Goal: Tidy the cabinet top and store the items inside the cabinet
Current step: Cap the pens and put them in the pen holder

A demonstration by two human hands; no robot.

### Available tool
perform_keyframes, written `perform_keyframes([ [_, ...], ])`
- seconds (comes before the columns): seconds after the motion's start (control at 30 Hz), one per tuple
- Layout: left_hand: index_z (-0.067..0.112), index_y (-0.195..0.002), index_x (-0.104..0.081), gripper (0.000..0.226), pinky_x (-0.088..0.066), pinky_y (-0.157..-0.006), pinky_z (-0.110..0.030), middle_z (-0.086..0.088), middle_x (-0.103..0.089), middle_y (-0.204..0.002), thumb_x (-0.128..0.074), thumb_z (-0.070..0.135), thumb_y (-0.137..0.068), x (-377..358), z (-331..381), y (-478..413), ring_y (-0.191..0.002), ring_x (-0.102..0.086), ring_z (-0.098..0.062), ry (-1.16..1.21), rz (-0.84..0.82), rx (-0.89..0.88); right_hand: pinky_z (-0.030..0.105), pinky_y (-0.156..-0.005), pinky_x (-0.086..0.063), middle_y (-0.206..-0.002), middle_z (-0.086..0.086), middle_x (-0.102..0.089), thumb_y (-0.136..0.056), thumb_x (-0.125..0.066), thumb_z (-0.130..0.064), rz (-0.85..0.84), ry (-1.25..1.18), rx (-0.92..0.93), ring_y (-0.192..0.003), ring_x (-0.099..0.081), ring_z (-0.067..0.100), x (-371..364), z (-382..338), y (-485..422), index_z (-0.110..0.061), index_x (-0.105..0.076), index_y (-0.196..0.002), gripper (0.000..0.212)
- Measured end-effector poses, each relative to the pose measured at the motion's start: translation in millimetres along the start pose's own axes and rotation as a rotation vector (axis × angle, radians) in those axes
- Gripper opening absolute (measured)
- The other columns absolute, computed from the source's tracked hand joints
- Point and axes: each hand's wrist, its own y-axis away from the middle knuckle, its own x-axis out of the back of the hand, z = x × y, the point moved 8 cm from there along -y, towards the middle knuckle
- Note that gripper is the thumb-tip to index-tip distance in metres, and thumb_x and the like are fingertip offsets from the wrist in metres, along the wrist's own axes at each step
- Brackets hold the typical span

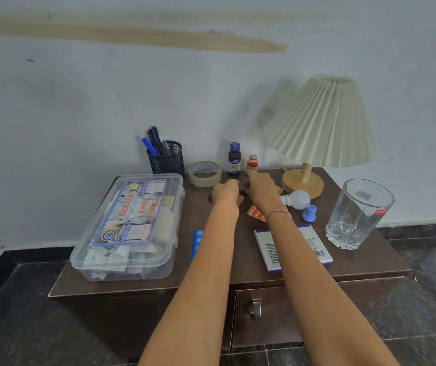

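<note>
- A small dark object (242, 192), perhaps a pen, lies mid-cabinet top (364, 262) between both hands, seemingly being gathered for storage.
- The left hand (226, 194) curls closed over its one end; fingers hidden.
- The right hand (261, 190) arches over the other end; grip unclear.
- Tape roll (204, 173), bottles (234, 159) and first-aid box (129, 225) wait around.

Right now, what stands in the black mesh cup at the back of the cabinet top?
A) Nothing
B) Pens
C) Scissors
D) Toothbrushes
B: blue and dark pens stick up out of the mesh cup, which stands against the wall behind the first aid box.
</note>
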Motion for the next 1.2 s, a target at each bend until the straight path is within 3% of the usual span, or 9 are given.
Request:
perform_keyframes([
  [0.17,0.001,-0.128,-0.049,0.036,-0.055,-0.087,-0.037,-0.026,-0.059,-0.121,-0.051,0.000,-0.092,-1.7,-4.9,-1.4,-0.110,-0.061,-0.032,0.088,-0.001,0.038,0.035,-0.099,-0.049,-0.119,0.013,-0.063,-0.091,-0.056,-0.005,0.025,-0.076,-0.020,-0.110,-0.061,0.026,-0.9,6.8,-5.3,-0.008,-0.065,-0.118,0.029],
  [0.53,-0.009,-0.129,-0.047,0.037,-0.056,-0.078,-0.034,-0.029,-0.061,-0.117,-0.048,-0.008,-0.092,-3.2,-2.1,-1.7,-0.094,-0.067,-0.033,0.228,0.039,-0.012,0.030,-0.100,-0.045,-0.120,0.011,-0.066,-0.090,-0.055,-0.002,0.107,-0.241,-0.032,-0.112,-0.061,0.025,7.9,10.0,-13.3,-0.010,-0.066,-0.118,0.031],
  [0.63,-0.012,-0.129,-0.045,0.036,-0.050,-0.090,-0.037,-0.029,-0.056,-0.124,-0.042,-0.012,-0.093,-6.6,6.1,4.1,-0.110,-0.060,-0.035,0.267,-0.015,-0.044,0.029,-0.097,-0.046,-0.118,0.011,-0.065,-0.090,-0.055,-0.005,0.167,-0.260,-0.023,-0.109,-0.061,0.025,18.6,6.5,-11.1,-0.011,-0.064,-0.120,0.032],
  [0.77,-0.010,-0.113,-0.057,0.029,-0.054,-0.075,-0.029,-0.016,-0.058,-0.075,-0.044,-0.019,-0.089,6.4,17.1,14.2,-0.064,-0.059,-0.021,0.366,0.039,-0.136,0.031,-0.095,-0.047,-0.114,0.013,-0.065,-0.089,-0.054,-0.002,0.259,-0.284,0.046,-0.106,-0.060,0.026,33.9,-11.4,0.3,-0.013,-0.070,-0.113,0.031],
  [0.9,-0.016,-0.114,-0.058,0.027,-0.053,-0.060,-0.014,-0.012,-0.058,-0.073,-0.051,-0.016,-0.087,23.5,33.6,30.7,-0.055,-0.058,-0.011,0.304,0.041,-0.297,0.025,-0.097,-0.046,-0.108,0.010,-0.071,-0.086,-0.056,0.001,0.317,-0.500,0.068,-0.105,-0.063,0.021,49.7,-28.3,16.0,-0.009,-0.073,-0.107,0.029],
  [1.0,-0.011,-0.107,-0.065,0.023,-0.057,-0.072,-0.024,-0.017,-0.068,-0.085,-0.063,-0.005,-0.085,41.4,52.6,44.7,-0.057,-0.065,-0.009,0.129,0.113,-0.454,0.028,-0.099,-0.047,-0.104,0.008,-0.074,-0.084,-0.063,-0.005,0.263,-0.591,0.091,-0.105,-0.065,0.020,60.0,-40.0,20.9,-0.010,-0.073,-0.106,0.024],
  [1.07,-0.006,-0.103,-0.069,0.022,-0.058,-0.083,-0.036,-0.020,-0.071,-0.094,-0.070,0.002,-0.082,53.6,63.6,54.6,-0.076,-0.069,-0.022,0.003,0.165,-0.537,0.018,-0.088,-0.051,-0.102,0.009,-0.074,-0.083,-0.066,-0.007,0.210,-0.680,0.125,-0.098,-0.068,0.018,65.6,-47.7,24.4,-0.010,-0.073,-0.106,0.024],
  [1.13,-0.002,-0.100,-0.071,0.022,-0.058,-0.083,-0.037,-0.018,-0.072,-0.092,-0.073,0.007,-0.080,65.9,71.9,63.1,-0.079,-0.069,-0.024,-0.071,0.211,-0.600,0.001,-0.069,-0.047,-0.101,0.012,-0.074,-0.082,-0.067,-0.003,0.150,-0.728,0.198,-0.090,-0.068,0.014,70.0,-58.2,28.5,-0.007,-0.073,-0.107,0.026],
  [1.2,0.002,-0.099,-0.072,0.021,-0.058,-0.081,-0.035,-0.013,-0.073,-0.090,-0.074,0.011,-0.079,78.1,78.1,70.8,-0.077,-0.070,-0.021,-0.153,0.259,-0.658,-0.003,-0.066,-0.046,-0.102,0.013,-0.073,-0.082,-0.067,0.001,0.079,-0.750,0.252,-0.086,-0.066,0.009,71.2,-66.7,30.9,-0.004,-0.071,-0.109,0.028],
])
